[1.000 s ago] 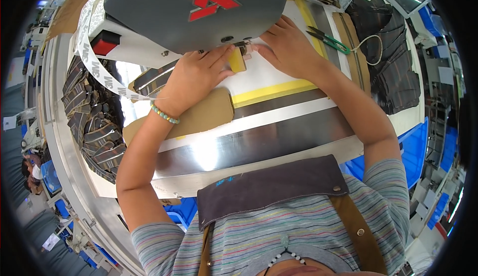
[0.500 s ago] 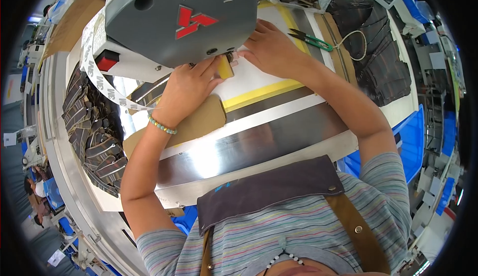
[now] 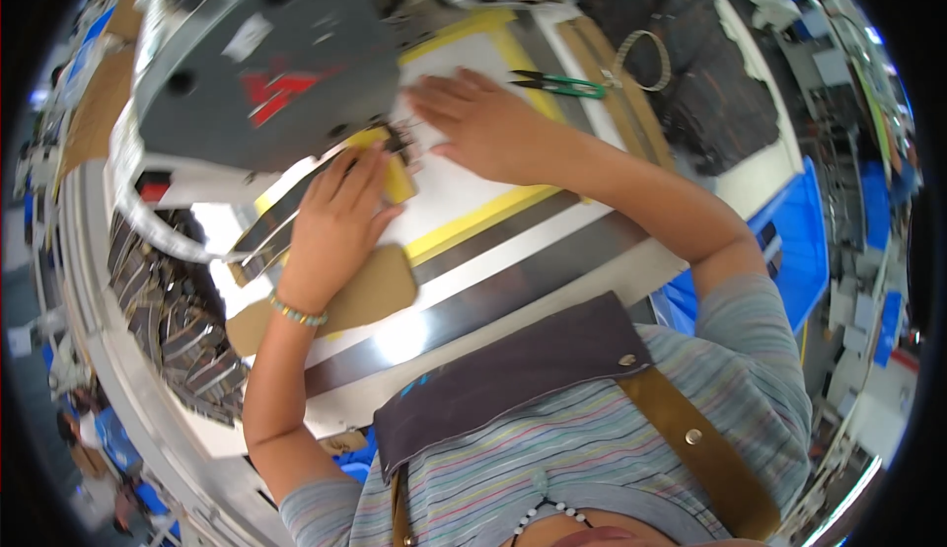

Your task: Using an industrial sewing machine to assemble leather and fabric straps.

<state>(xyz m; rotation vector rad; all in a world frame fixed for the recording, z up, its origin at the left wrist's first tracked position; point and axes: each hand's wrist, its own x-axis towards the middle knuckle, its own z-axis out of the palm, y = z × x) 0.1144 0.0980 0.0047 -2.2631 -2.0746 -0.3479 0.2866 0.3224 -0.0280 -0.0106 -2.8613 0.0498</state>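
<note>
- My left hand [image 3: 330,226] lies over the yellow flat rectangular block [image 3: 400,182], fingers on top and thumb by its near side; blur keeps me from telling whether they pinch it
- My right hand [image 3: 493,133] lies palm down, thumb apart from the fingers, on the smooth white sheet edged with yellow tape [image 3: 444,192]
- The block sits just beside the dark grey machine head [image 3: 266,73]; I judge it light and stiff, not fragile, perhaps prone to slide on that sheet
- I'd hold its near edge, fingertips away from the metal parts
- Beyond, green-handled dark-bladed snips [image 3: 582,88] and dark striped cloth [image 3: 681,83] rest on the pale worktop [image 3: 762,174]
</note>
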